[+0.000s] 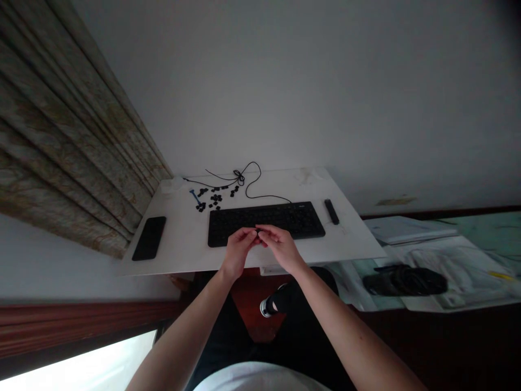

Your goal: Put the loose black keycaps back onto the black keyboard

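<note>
A black corded keyboard (pixel 285 217) lies across the middle of the white table. Over its front edge, my left hand (pixel 241 247) and my right hand (pixel 281 244) meet at the fingertips. Both are closed in a pinch on a tiny black piece (pixel 257 231), which looks like a keycap and is mostly covered by fingers. Behind the keyboard, to the left, several loose black keycaps (pixel 215 199) are scattered. Among them lies a blue tool (pixel 194 195) with a thin handle.
On the table (pixel 183 239), a black phone (pixel 149 239) lies at the left and a dark slim stick-like object (pixel 331 212) at the right. The keyboard's cable (pixel 246 187) loops at the back. A lower surface at the right holds a black bag-like item (pixel 405 281) and papers.
</note>
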Action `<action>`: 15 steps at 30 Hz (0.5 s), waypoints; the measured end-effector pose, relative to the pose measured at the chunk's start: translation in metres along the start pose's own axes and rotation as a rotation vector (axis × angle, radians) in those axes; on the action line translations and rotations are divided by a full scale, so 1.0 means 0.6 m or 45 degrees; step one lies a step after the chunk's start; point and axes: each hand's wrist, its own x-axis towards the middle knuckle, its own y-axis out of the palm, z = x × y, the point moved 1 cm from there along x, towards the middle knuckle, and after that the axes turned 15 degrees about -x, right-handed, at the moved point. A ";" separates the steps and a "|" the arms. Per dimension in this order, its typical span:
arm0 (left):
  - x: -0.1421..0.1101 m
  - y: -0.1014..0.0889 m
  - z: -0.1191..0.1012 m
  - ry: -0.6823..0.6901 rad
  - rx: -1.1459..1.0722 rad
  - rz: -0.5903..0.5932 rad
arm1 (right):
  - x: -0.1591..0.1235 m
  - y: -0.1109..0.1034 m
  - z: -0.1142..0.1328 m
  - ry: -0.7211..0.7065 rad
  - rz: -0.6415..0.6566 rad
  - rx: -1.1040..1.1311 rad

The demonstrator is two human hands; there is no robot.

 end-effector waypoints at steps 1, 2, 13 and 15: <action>-0.001 -0.001 0.003 -0.002 -0.009 -0.008 | -0.001 -0.001 -0.003 0.016 -0.008 0.017; -0.002 -0.002 0.005 -0.009 -0.014 -0.014 | -0.002 -0.002 -0.005 0.027 -0.016 0.033; -0.006 -0.004 0.021 0.103 0.358 0.020 | -0.013 -0.018 -0.020 0.058 -0.002 0.080; -0.003 -0.004 0.026 0.168 0.544 0.077 | -0.016 -0.023 -0.022 0.101 -0.030 0.077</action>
